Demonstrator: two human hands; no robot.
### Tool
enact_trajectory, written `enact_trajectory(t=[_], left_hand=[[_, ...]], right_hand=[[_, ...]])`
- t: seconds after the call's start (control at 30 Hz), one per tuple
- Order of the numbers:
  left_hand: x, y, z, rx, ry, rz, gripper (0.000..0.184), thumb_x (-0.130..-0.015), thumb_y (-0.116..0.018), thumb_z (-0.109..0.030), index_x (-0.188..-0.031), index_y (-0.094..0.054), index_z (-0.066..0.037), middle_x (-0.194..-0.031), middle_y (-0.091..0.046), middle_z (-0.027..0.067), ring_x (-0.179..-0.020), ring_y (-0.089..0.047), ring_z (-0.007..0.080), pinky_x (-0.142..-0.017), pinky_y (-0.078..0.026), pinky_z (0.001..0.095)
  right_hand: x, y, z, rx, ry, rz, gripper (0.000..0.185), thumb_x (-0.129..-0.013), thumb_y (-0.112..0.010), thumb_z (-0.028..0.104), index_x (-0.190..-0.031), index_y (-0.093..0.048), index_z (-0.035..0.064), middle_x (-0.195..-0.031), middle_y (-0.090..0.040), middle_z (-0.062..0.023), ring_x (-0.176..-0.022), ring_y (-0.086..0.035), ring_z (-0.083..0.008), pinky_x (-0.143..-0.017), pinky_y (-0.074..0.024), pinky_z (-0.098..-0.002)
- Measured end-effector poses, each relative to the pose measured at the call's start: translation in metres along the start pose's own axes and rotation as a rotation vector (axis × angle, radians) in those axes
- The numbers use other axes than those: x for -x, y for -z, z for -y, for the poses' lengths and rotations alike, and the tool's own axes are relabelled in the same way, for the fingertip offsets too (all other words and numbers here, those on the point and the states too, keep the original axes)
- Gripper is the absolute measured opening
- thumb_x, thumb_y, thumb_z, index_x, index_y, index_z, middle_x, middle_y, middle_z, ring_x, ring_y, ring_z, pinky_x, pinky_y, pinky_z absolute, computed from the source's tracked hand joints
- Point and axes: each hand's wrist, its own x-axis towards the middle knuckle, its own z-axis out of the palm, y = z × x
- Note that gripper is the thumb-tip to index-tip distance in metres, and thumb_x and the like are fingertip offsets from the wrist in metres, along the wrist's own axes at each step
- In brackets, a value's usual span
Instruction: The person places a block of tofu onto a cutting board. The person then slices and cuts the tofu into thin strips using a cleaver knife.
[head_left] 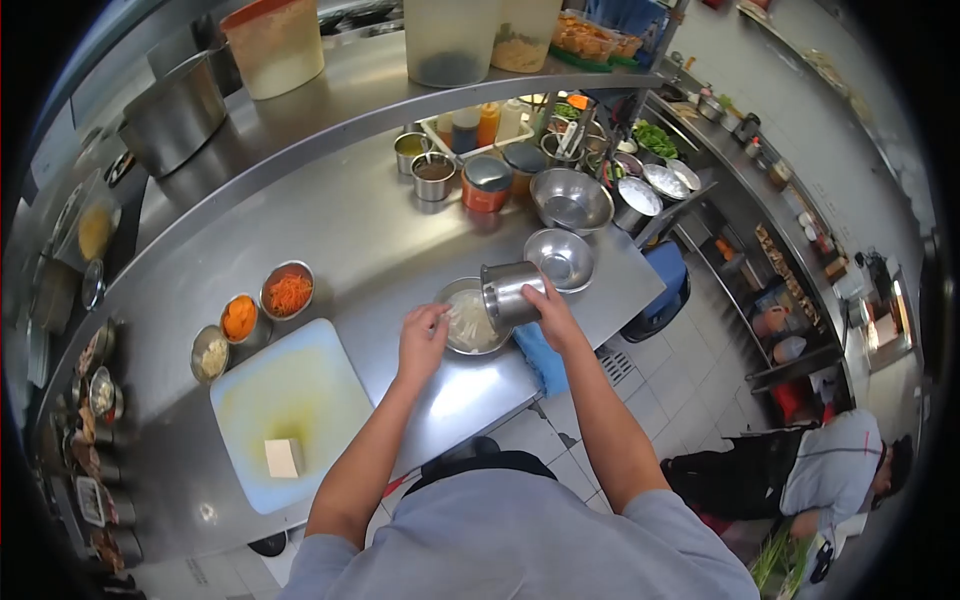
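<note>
My right hand (548, 312) grips a steel canister (508, 292), tipped on its side with its mouth toward the left, over a metal bowl (476, 351). Pale, whitish strips (470, 318) lie in that bowl; I cannot tell what food they are. At the bowl's left rim is my left hand (426, 338), its fingers curled together; whatever they hold, if anything, does not show. A cutting board (335, 385) with a yellowish stain lies to the left, bearing a pale block (283, 458) that looks like tofu.
Small bowls of shredded carrot (290, 292), orange pieces (239, 318) and chopped white bits (212, 358) stand behind the board. Two steel bowls (572, 200) (558, 262) sit at right. A blue cloth (541, 358) hangs by the counter edge. Another person (825, 475) is at lower right.
</note>
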Motion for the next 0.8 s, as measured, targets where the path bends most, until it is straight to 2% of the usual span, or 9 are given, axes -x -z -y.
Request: enact_trajectory(t=[0.03,0.1,0.17,0.27,0.3,0.37,0.47,0.6,0.8], left_hand=[[-0.005,0.000,-0.006,0.009,-0.019,0.015,0.028,-0.097,-0.068,-0.013,-0.125,-0.071,-0.008,-0.124,-0.071,0.0139,-0.111,-0.065,0.0350,-0.097,-0.053,0.0433],[-0.015,0.004,-0.046,-0.069,-0.296,0.049,0.029,-0.095,-0.068,-0.011,-0.124,-0.071,-0.008,-0.119,-0.073,0.0129,-0.111,-0.065,0.0371,-0.100,-0.052,0.0469],[-0.025,0.003,-0.070,-0.103,-0.432,0.150,0.030,-0.094,-0.068,-0.010,-0.124,-0.071,-0.008,-0.121,-0.072,0.0117,-0.113,-0.065,0.0359,-0.099,-0.053,0.0463],[-0.031,-0.012,-0.107,-0.236,-0.621,0.333,0.034,-0.088,-0.068,-0.006,-0.122,-0.071,-0.009,-0.128,-0.069,0.0088,-0.114,-0.065,0.0328,-0.096,-0.054,0.0450],[-0.029,-0.021,-0.116,-0.258,-0.663,0.367,0.034,-0.087,-0.069,-0.007,-0.121,-0.071,-0.009,-0.128,-0.068,0.0079,-0.112,-0.066,0.0321,-0.094,-0.055,0.0454],[-0.014,-0.036,-0.142,-0.372,-0.687,0.532,0.039,-0.083,-0.072,-0.009,-0.123,-0.070,-0.006,-0.125,-0.066,0.0111,-0.112,-0.064,0.0336,-0.093,-0.055,0.0474],[0.008,-0.070,-0.165,-0.523,-0.856,0.675,0.033,-0.086,-0.068,-0.011,-0.119,-0.069,-0.007,-0.120,-0.064,0.0099,-0.104,-0.067,0.0300,-0.085,-0.058,0.0436],[0.031,-0.122,-0.194,-0.488,-1.033,0.778,0.030,-0.086,-0.066,-0.012,-0.115,-0.071,-0.005,-0.117,-0.065,0.0122,-0.102,-0.069,0.0295,-0.082,-0.059,0.0438],[0.066,-0.162,-0.241,-0.458,-1.177,0.800,0.017,-0.085,-0.065,-0.010,-0.096,-0.076,-0.003,-0.105,-0.067,0.0137,-0.094,-0.072,0.0300,-0.075,-0.061,0.0437]], right_hand=[[0.002,0.004,-0.008,-0.187,-0.083,-0.033,0.077,-0.101,-0.071,0.032,-0.165,-0.035,0.0074,-0.157,-0.050,-0.0153,-0.142,-0.050,-0.0268,-0.118,-0.0400,-0.0415],[0.021,0.009,-0.016,-0.451,-0.148,-0.054,0.059,-0.106,-0.062,0.041,-0.153,-0.048,0.0081,-0.145,-0.060,-0.0134,-0.133,-0.059,-0.0262,-0.114,-0.0446,-0.0437],[0.046,0.009,-0.031,-0.670,-0.147,-0.007,0.056,-0.107,-0.058,0.047,-0.146,-0.052,0.0085,-0.143,-0.062,-0.0119,-0.131,-0.061,-0.0270,-0.114,-0.0451,-0.0460],[0.095,0.006,-0.048,-0.815,-0.102,-0.005,0.064,-0.107,-0.051,0.059,-0.154,-0.047,0.0154,-0.154,-0.056,-0.0075,-0.138,-0.057,-0.0260,-0.118,-0.0432,-0.0506],[0.122,-0.005,-0.028,-0.814,-0.101,-0.116,0.069,-0.107,-0.050,0.059,-0.155,-0.046,0.0111,-0.155,-0.055,-0.0102,-0.143,-0.053,-0.0292,-0.119,-0.0420,-0.0542],[0.155,0.010,-0.044,-0.812,-0.072,-0.151,0.073,-0.104,-0.054,0.062,-0.157,-0.043,0.0125,-0.154,-0.056,-0.0105,-0.142,-0.054,-0.0289,-0.117,-0.0432,-0.0556],[0.208,0.020,-0.045,-0.747,0.036,-0.276,0.078,-0.101,-0.059,0.064,-0.156,-0.043,0.0123,-0.152,-0.058,-0.0103,-0.140,-0.056,-0.0270,-0.115,-0.0450,-0.0523],[0.254,0.047,-0.059,-0.716,0.122,-0.489,0.078,-0.099,-0.062,0.064,-0.156,-0.044,0.0125,-0.150,-0.058,-0.0095,-0.136,-0.058,-0.0241,-0.114,-0.0463,-0.0490],[0.326,0.061,-0.033,-0.674,0.233,-0.579,0.080,-0.097,-0.066,0.063,-0.155,-0.044,0.0114,-0.146,-0.059,-0.0073,-0.131,-0.059,-0.0215,-0.110,-0.0483,-0.0445]])
